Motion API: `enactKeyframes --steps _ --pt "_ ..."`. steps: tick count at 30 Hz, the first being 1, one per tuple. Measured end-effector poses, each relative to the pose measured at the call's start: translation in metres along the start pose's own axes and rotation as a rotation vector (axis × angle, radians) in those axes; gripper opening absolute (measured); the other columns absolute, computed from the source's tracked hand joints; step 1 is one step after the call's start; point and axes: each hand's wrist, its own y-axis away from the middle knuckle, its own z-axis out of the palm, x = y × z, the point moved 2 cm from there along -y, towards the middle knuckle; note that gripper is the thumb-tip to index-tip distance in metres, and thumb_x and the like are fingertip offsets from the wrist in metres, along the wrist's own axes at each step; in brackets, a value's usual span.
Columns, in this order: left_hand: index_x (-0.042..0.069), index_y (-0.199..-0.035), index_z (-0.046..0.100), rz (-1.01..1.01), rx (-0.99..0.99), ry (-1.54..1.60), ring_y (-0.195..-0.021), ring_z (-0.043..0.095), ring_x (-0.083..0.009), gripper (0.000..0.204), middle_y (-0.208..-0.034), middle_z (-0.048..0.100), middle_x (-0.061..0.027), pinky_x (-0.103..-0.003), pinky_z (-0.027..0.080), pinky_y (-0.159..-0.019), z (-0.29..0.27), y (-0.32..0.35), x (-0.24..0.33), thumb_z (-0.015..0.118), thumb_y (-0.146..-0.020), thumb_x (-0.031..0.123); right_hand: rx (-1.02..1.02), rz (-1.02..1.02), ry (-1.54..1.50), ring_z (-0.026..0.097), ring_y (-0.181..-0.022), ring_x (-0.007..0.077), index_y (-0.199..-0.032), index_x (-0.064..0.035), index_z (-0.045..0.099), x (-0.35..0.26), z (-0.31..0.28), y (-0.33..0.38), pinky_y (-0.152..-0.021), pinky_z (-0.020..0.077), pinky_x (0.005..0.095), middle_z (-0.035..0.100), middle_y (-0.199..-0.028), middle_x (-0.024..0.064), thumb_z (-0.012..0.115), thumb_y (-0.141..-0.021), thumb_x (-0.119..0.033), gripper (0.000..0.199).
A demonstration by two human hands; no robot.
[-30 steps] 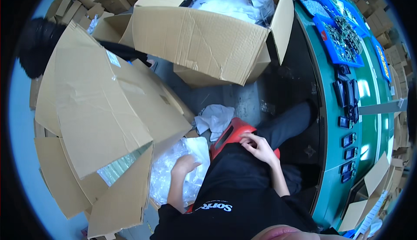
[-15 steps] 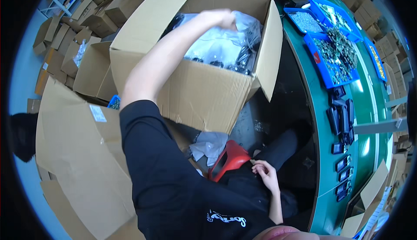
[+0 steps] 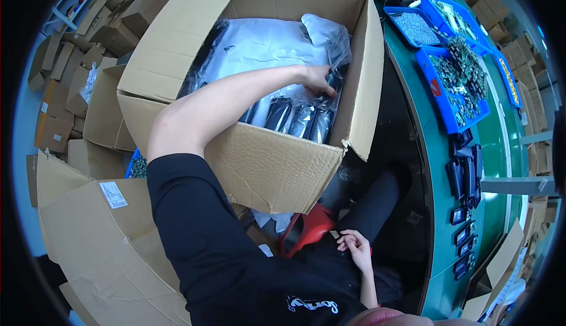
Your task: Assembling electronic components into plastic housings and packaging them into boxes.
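Observation:
My left hand [image 3: 320, 81] reaches into a large open cardboard box [image 3: 277, 161]. Its fingers curl down on a dark item in clear plastic wrap [image 3: 335, 81] by the box's right wall. Along the box's near side stand several black wrapped items [image 3: 302, 119], their full shape hidden. White packing sheet [image 3: 265, 40] covers the back part. My right hand [image 3: 355, 248] rests on my lap, fingers bent inward. At its fingertips shows a small tan piece [image 3: 335, 234], too small to name.
The green bench [image 3: 439, 220] on the right bears a blue tray of circuit boards [image 3: 451, 90], a tray of small grey parts [image 3: 413, 28] and black casings [image 3: 466, 175]. A red stool [image 3: 312, 229] shows beside my leg. Cardboard boxes [image 3: 112, 226] crowd the left.
My left hand has moved down from above the white sheet to the box's near right, onto the wrapped items. More black items show there now. The right hand stays on my lap.

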Motion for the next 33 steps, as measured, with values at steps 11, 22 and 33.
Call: enactKeyframes --steps 11,22,33 --pt "0.004 -0.145 0.037 -0.153 -0.445 -0.278 -0.111 0.062 -0.0309 0.082 -0.127 0.057 -0.0205 -0.043 0.062 -0.079 -0.060 0.064 0.038 0.077 -0.080 0.031 0.042 -0.007 -0.045 0.068 -0.076 0.0164 -0.121 0.0054 0.057 0.008 -0.008 0.005 -0.072 0.0552 0.0262 0.069 -0.093 0.0125 0.047 -0.101 -0.002 0.024" --pt "-0.002 -0.139 0.045 -0.461 -0.592 -0.511 -0.121 0.056 -0.0306 0.082 -0.130 0.057 -0.0181 -0.044 0.062 -0.080 -0.020 0.053 0.018 0.079 -0.078 0.041 0.071 -0.017 -0.056 0.068 -0.075 0.0157 -0.120 0.0052 0.057 0.007 -0.012 0.010 -0.070 0.0554 0.0257 0.069 -0.093 0.0128 0.048 -0.102 -0.005 0.023" --pt "0.006 -0.122 0.063 -0.023 -0.369 -0.733 -0.113 0.061 -0.0265 0.047 -0.120 0.066 -0.0154 -0.038 0.050 -0.091 -0.020 0.043 0.013 0.069 -0.089 0.038 0.077 -0.012 -0.081 0.068 -0.075 0.0159 -0.120 0.0035 0.057 0.008 -0.010 0.005 -0.070 0.0551 0.0259 0.069 -0.093 0.0124 0.048 -0.102 -0.007 0.023"
